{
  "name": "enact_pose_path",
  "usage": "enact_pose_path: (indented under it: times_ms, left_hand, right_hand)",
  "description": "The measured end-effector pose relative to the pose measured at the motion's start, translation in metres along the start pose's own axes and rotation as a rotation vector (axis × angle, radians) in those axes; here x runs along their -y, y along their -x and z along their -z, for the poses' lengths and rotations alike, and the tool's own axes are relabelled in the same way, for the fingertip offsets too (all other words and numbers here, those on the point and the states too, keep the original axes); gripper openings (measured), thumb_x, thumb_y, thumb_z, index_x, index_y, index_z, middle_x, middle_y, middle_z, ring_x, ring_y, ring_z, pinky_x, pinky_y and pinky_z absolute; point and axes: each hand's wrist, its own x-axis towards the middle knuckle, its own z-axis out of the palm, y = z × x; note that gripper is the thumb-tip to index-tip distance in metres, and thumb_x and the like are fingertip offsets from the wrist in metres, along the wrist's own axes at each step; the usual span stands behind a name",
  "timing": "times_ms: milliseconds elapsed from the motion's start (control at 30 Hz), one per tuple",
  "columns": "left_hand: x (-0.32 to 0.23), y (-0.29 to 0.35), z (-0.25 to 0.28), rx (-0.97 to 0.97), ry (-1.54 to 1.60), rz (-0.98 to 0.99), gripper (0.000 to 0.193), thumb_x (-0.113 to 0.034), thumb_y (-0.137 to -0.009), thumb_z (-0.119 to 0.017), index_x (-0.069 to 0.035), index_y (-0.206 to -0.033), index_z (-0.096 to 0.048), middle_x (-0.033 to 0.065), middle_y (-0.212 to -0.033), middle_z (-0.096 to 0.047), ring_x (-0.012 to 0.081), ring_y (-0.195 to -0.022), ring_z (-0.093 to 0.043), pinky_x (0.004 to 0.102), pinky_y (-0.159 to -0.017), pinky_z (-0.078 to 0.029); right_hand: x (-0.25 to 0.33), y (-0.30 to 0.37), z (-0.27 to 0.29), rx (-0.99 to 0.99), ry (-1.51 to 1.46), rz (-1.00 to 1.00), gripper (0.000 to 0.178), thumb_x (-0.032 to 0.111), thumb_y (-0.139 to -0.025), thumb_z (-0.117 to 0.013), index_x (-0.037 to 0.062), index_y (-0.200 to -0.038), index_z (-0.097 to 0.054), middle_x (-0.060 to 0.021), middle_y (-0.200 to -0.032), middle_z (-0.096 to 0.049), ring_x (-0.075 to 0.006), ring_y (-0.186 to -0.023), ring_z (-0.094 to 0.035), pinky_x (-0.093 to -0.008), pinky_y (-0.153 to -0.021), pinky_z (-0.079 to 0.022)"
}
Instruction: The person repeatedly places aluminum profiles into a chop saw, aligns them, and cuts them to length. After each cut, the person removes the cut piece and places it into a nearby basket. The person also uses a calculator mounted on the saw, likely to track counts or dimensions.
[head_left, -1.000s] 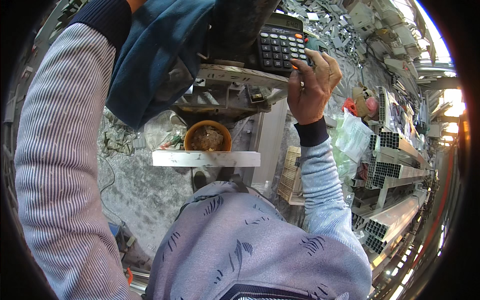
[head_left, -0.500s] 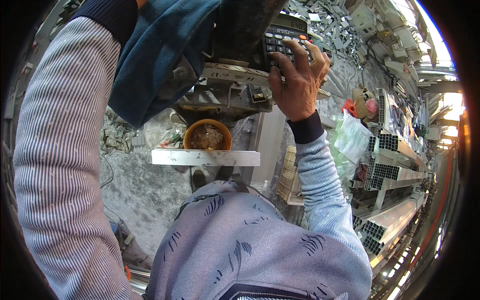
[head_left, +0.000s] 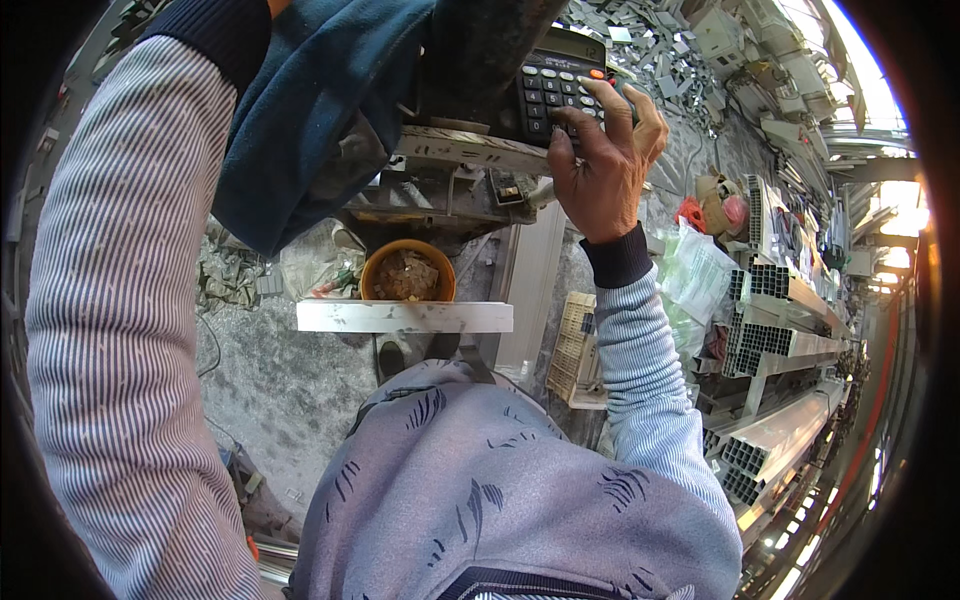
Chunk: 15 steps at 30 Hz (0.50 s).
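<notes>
My right hand (head_left: 603,180) is over a black desk calculator (head_left: 535,108), its fingers bent and apart. The thumb and fingertips are at the lower right keys, holding nothing. The calculator lies on a work surface with a pale board edge (head_left: 470,146), beside a dark metal column (head_left: 488,65). My left forearm (head_left: 130,250) in a striped sleeve reaches up past the top edge. Only a sliver of skin shows beyond its dark cuff, so the left hand is out of sight. A dark teal cloth (head_left: 310,120) hangs beside that cuff.
Below the work surface are an orange bowl (head_left: 452,272) of scraps and a white bar (head_left: 405,318). A beige plastic crate (head_left: 570,345) stands on the floor. Stacked metal tubes (head_left: 785,430) and clear plastic wrap (head_left: 695,270) are at the right. Metal offcuts (head_left: 655,50) lie at the far right.
The calculator display has changed to a shorter figure. My right hand's fingers have shifted slightly over the keys. The whole view has moved a little; my left arm stays nearly in place.
</notes>
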Motion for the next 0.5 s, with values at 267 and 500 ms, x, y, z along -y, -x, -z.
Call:
enact_pose_path:
  times_ms: [267, 500]
  left_hand:
    - [0.001, 0.0, -0.006, -0.041, 0.013, -0.009, 0.029, -0.039, -0.078, -0.071, -0.011, -0.076, -0.077, 0.0199, -0.079, -0.072, 0.0382, -0.079, -0.073, 0.0474, -0.078, -0.057]
    - [0.001, 0.0, -0.004, -0.045, 0.004, -0.014, 0.029, -0.039, -0.076, -0.072, -0.01, -0.073, -0.075, 0.0199, -0.076, -0.071, 0.0392, -0.076, -0.071, 0.0478, -0.074, -0.057]
  right_hand:
    - [0.003, -0.012, -0.007, 0.032, 0.03, -0.031, 0.027, 0.023, -0.08, -0.071, 0.0085, -0.103, -0.077, -0.0085, -0.136, -0.058, -0.0361, -0.137, -0.039, -0.059, -0.115, -0.021]
    - [-0.013, 0.009, 0.01, -0.146, 0.016, -0.129, 0.026, 0.015, -0.079, -0.069, 0.0095, -0.103, -0.076, -0.0103, -0.128, -0.064, -0.036, -0.133, -0.044, -0.0525, -0.113, -0.027]
